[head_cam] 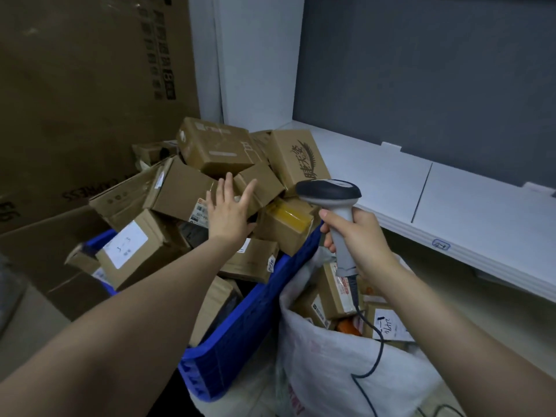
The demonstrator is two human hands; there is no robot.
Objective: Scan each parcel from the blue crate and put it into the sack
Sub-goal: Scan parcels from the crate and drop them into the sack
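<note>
Sensibly, your right hand [358,236] grips the barcode scanner [334,206] beside the sack [331,356] while your open left hand [228,209] reaches over the blue crate [240,335] for a cardboard parcel [177,191].

A worker's bare forearms fill the lower left and lower right of the frame, skin uncovered through to the left hand [230,212] and right hand [361,236].

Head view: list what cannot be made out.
- Blue plastic crate: floor hidden under piled brown cardboard parcels, head view.
- White woven sack: bottom cut off by lower frame edge.
- Grey handheld scanner: trigger covered by right hand.
- Parcel labels: print too small; one partly under left hand.
</note>
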